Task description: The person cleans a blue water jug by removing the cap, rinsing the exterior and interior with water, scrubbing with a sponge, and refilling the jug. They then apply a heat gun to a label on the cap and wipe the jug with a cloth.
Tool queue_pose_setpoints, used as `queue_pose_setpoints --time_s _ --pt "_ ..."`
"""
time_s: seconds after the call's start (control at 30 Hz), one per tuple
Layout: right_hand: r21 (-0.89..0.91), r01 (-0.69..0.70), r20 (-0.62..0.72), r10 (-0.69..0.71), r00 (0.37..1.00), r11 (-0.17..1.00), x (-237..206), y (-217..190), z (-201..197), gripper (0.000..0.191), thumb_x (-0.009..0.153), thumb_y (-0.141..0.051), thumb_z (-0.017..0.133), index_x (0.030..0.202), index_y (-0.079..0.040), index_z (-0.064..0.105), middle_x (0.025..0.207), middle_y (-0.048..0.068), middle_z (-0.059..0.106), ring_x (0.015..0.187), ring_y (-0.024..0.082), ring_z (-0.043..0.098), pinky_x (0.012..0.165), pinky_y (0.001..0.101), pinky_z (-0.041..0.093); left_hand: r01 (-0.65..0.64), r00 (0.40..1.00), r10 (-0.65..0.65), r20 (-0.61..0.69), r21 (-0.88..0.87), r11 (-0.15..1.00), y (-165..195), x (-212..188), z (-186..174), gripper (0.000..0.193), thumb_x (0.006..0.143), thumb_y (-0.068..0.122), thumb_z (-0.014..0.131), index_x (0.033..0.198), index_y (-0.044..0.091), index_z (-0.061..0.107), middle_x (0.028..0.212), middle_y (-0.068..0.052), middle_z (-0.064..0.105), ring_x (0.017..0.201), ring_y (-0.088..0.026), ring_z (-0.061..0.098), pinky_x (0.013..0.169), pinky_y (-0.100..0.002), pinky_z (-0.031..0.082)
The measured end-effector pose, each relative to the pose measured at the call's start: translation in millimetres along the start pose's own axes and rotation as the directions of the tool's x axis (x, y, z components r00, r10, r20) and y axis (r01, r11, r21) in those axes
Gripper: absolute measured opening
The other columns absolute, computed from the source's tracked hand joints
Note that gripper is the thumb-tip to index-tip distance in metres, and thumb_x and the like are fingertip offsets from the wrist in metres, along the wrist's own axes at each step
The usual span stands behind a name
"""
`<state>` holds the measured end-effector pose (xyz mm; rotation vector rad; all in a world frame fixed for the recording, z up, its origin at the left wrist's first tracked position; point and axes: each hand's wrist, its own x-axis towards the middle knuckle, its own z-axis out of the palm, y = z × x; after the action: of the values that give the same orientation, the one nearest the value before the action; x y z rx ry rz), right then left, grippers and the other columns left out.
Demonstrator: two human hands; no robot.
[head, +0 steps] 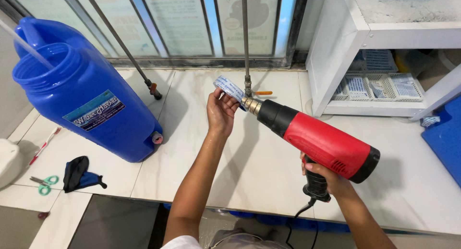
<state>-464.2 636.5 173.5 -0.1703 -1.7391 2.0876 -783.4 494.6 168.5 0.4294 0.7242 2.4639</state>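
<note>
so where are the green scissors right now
In the head view, the green-handled scissors lie at the far left on the white tiled counter, beside the dark blue cloth and below the big blue plastic jug.

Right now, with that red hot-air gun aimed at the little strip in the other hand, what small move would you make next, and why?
Probably sweep the heat gun nozzle slowly along the strip. The right hand has its nozzle almost touching one spot, just beside the left hand fingers pinching the strip, so lingering there might scorch it or the fingers.
</note>
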Motion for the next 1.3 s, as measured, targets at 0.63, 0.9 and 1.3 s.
queue_pose_setpoints --time_s 0.63,0.9,1.3 --pt "-0.596 -0.108 -0.262 -0.066 0.963 0.796 -27 76 -22 0.035 0.076 -0.029 0.086 0.096 -0.005 0.070 0.079 0.005 0.070 0.070 0.016 0.068 0.065 0.0322 0.058 -0.202 0.972 0.193 -0.138 -0.059 0.978 -19 9 1 0.038 0.108 0.035 0.034 0.123 0.006 0.053 0.106 -0.012 0.069 0.102 -0.026 0.068 0.102 -0.042 0.050" --pt "-0.513 -0.239 -0.363 0.045 0.931 0.825 -31 94 -27 0.041 0.074 -0.031 0.086 0.100 -0.003 0.069 0.081 0.009 0.070 0.068 0.019 0.067 0.062 0.0362 0.056 -0.203 0.972 0.207 -0.111 0.046 0.978 -11 6 11 0.027 0.107 0.022 0.053 0.126 0.003 0.056 0.104 -0.006 0.066 0.097 -0.018 0.064 0.092 -0.036 0.050" --pt "-0.069 0.068 -0.187 -0.080 0.979 0.995 -22 15 -6 0.024 0.079 -0.008 0.074 0.101 -0.005 0.066 0.091 0.007 0.066 0.074 0.019 0.067 0.066 0.0341 0.057 -0.611 0.671 0.365 0.645 0.761 -0.220 -13 -37 14 0.036 0.089 -0.005 0.070 0.123 0.006 0.068 0.096 -0.009 0.059 0.094 -0.028 0.058 0.090 -0.043 0.046"
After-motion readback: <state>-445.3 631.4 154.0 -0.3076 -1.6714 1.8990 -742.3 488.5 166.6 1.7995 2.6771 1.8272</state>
